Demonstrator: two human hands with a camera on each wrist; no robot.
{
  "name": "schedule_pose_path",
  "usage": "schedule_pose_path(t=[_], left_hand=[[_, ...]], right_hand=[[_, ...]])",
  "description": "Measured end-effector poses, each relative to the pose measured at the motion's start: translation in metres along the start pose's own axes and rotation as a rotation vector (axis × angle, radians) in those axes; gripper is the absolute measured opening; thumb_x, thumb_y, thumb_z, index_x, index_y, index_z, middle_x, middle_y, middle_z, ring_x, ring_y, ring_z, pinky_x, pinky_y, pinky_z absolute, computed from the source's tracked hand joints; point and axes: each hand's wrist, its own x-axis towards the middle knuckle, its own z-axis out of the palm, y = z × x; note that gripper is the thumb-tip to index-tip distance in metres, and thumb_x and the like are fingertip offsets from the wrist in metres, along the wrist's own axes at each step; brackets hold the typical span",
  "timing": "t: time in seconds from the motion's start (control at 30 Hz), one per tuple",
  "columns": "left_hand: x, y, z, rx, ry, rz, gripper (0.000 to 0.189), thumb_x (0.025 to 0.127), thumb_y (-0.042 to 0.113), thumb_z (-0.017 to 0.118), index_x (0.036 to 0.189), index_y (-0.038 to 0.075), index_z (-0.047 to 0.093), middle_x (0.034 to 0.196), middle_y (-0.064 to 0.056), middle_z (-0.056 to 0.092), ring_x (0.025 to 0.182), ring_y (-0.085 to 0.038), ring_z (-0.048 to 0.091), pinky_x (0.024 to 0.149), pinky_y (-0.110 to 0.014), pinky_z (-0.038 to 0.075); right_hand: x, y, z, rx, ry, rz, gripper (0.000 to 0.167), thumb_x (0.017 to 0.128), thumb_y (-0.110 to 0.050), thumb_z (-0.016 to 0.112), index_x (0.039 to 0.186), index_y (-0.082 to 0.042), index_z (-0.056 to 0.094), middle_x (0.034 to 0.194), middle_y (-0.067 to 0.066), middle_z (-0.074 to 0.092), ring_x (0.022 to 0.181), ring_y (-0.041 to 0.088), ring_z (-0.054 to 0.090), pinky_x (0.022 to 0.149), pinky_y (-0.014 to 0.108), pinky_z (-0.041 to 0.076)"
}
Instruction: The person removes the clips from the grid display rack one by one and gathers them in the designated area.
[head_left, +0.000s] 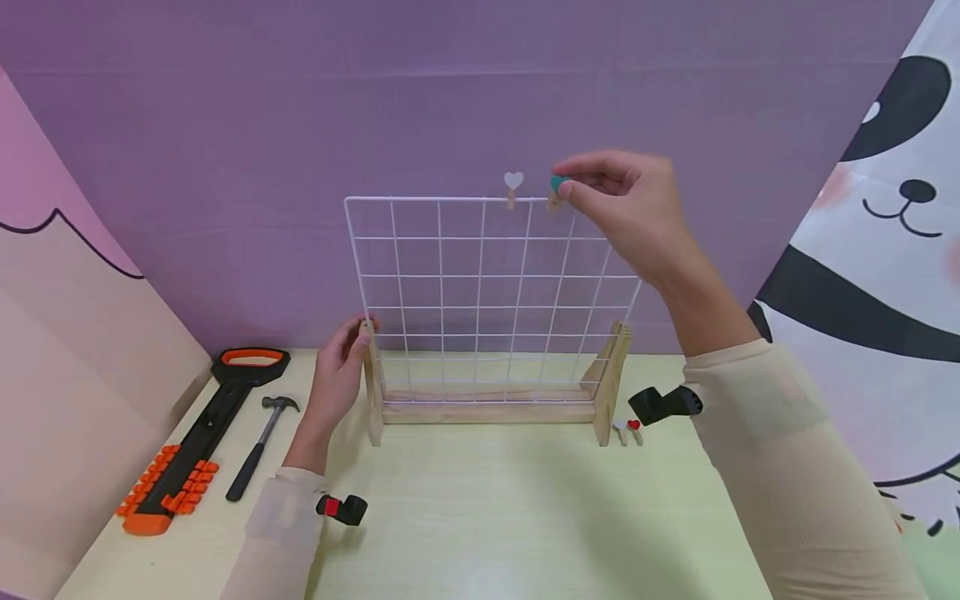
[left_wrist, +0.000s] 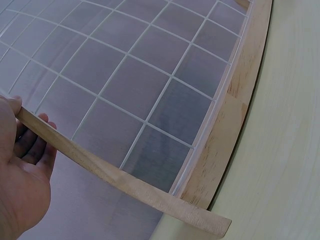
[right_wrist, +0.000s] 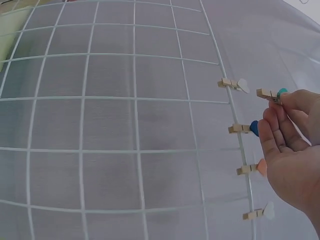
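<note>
My right hand [head_left: 626, 200] pinches a small wooden clothespin [right_wrist: 268, 94] with a teal heart between thumb and fingertips. Its wooden end points at the top wire of a white wire grid [head_left: 442, 237] and stands apart from that wire in the right wrist view. On the same wire sit a white-heart clothespin [right_wrist: 233, 85], a blue one [right_wrist: 242, 128], an orange one [right_wrist: 251, 169] and another white one [right_wrist: 258, 214]. The right hand hides most of these in the head view. My left hand [head_left: 341, 371] grips the left wooden upright [left_wrist: 115, 175] of the grid's stand.
Two loose clothespins, one with a white heart [head_left: 620, 430] and one with a red heart [head_left: 635, 428], lie by the stand's right foot. At the left are a hammer [head_left: 261, 450] and a black-and-orange tool holder [head_left: 202, 429]. A purple backdrop [head_left: 262, 167] rises behind the grid.
</note>
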Motion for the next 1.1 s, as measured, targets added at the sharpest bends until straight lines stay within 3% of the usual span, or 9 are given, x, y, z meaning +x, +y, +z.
schedule_pose_path(t=[0.23,0.47,0.6,0.7,0.9,1.1], left_hand=[[-0.001,0.001,-0.001,-0.007,-0.010,-0.003,0.042,0.110,0.025,0.050,0.146,0.004,0.053,0.142,-0.018,0.061,0.135,-0.022,0.055,0.108,-0.016,0.044],[0.000,0.001,0.000,-0.020,-0.004,0.021,0.041,0.110,0.023,0.051,0.145,0.001,0.053,0.140,-0.020,0.062,0.133,-0.023,0.055,0.104,-0.009,0.042],[-0.001,0.001,-0.001,-0.007,-0.008,0.009,0.042,0.110,0.025,0.051,0.146,0.002,0.053,0.141,-0.020,0.061,0.135,-0.023,0.055,0.117,-0.028,0.042],[-0.001,0.001,-0.001,-0.002,-0.012,0.003,0.043,0.110,0.026,0.050,0.146,0.002,0.052,0.142,-0.019,0.061,0.136,-0.023,0.054,0.119,-0.038,0.041],[0.000,0.000,0.000,-0.009,-0.006,0.016,0.044,0.110,0.025,0.050,0.147,0.001,0.051,0.143,-0.022,0.059,0.135,-0.022,0.054,0.106,-0.010,0.042],[0.000,-0.003,0.000,-0.021,-0.004,0.027,0.043,0.110,0.023,0.050,0.147,0.001,0.051,0.142,-0.023,0.059,0.132,-0.016,0.055,0.105,-0.008,0.041]], right_hand=[[-0.021,0.013,-0.011,-0.163,-0.020,0.055,0.021,0.096,-0.010,0.072,0.115,-0.004,0.077,0.099,-0.010,0.077,0.093,0.008,0.072,0.086,0.014,0.055],[-0.038,0.030,-0.023,-0.229,-0.024,0.094,0.021,0.098,-0.013,0.071,0.117,-0.006,0.076,0.097,-0.012,0.077,0.091,0.007,0.071,0.082,0.013,0.055],[-0.048,0.039,-0.030,-0.250,-0.027,0.113,0.025,0.099,-0.016,0.070,0.120,-0.003,0.074,0.096,-0.013,0.077,0.091,0.006,0.071,0.083,0.013,0.055],[-0.055,0.047,-0.035,-0.254,-0.023,0.123,0.026,0.099,-0.016,0.069,0.120,-0.001,0.074,0.094,-0.016,0.077,0.091,0.005,0.071,0.084,0.012,0.055],[-0.070,0.064,-0.043,-0.269,-0.008,0.159,0.028,0.100,-0.020,0.069,0.122,-0.003,0.074,0.098,-0.016,0.077,0.095,0.004,0.071,0.087,0.012,0.054],[-0.087,0.082,-0.050,-0.267,0.006,0.203,0.032,0.101,-0.024,0.068,0.125,-0.003,0.072,0.102,-0.015,0.076,0.099,0.006,0.070,0.092,0.010,0.052]])
